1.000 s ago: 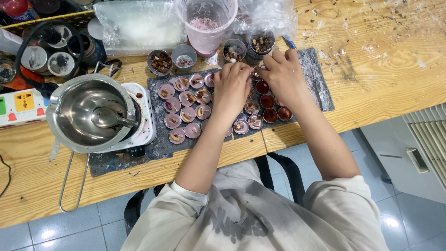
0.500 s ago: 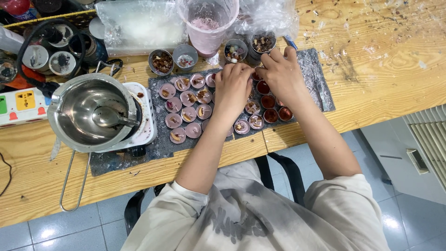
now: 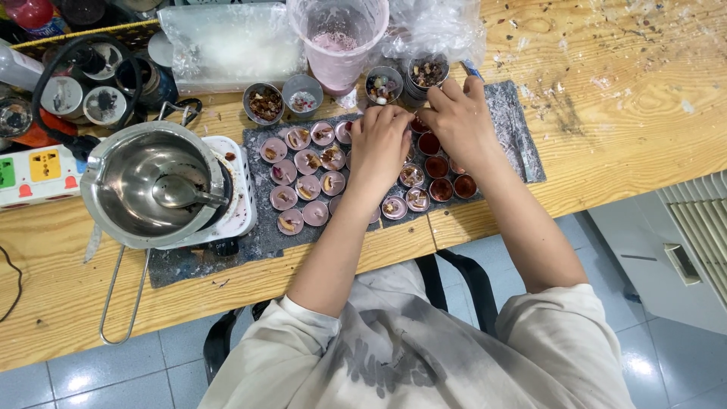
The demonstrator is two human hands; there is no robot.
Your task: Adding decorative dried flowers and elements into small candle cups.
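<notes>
My left hand (image 3: 377, 148) and my right hand (image 3: 459, 121) rest close together over a grey mat (image 3: 516, 129) covered with several small round tins (image 3: 304, 189). Tins on the left hold pale pink wax with dried bits; tins on the right (image 3: 438, 165) hold dark red wax. Both hands' fingertips meet at one tin (image 3: 417, 123) near the mat's far edge. The fingers are curled down, and what they pinch is hidden.
A steel melting pot with a spoon (image 3: 155, 185) sits on a small white hotplate (image 3: 236, 198) at left. Small bowls of dried bits (image 3: 265, 102), a pink-filled plastic cup (image 3: 338, 42) and plastic bags stand behind the mat. A power strip (image 3: 34, 173) lies far left.
Both hands stay over the same tin; the fingers shift only slightly. The view has drifted a little.
</notes>
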